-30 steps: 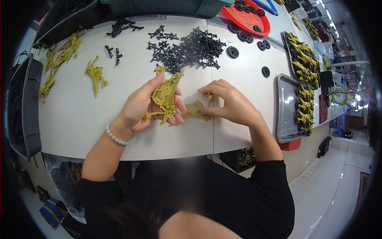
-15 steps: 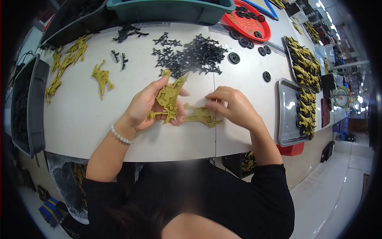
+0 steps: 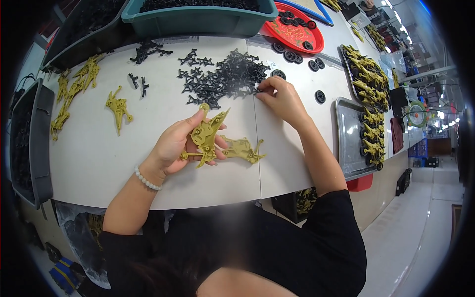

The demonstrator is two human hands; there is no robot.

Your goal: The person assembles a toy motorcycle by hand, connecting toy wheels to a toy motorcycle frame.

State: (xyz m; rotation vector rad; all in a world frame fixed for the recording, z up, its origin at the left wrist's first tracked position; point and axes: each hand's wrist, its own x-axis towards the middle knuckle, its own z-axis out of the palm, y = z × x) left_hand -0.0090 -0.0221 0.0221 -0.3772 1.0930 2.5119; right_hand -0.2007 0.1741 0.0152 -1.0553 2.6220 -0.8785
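Observation:
My left hand is wrapped round a yellow-green moulded plastic part with pointed arms and a round-ended peg, held tilted above the table. Just right of those fingers, a second yellow-green plastic part lies flat on the white tabletop. At the right edge of a heap of small black branched plastic pieces, my right hand has thumb and fingers pinched on a small black piece, mostly hidden by the fingertips. A black wheel lies just beyond that hand.
More yellow-green parts lie at left, near two black pieces. A grey bin and a teal bin border the table. A red tray holds wheels. Metal trays with wheeled yellow assemblies stand at right.
My right hand has moved away from the flat yellow-green part, up to the edge of the black heap. My left hand keeps its part. The whole view has shifted slightly.

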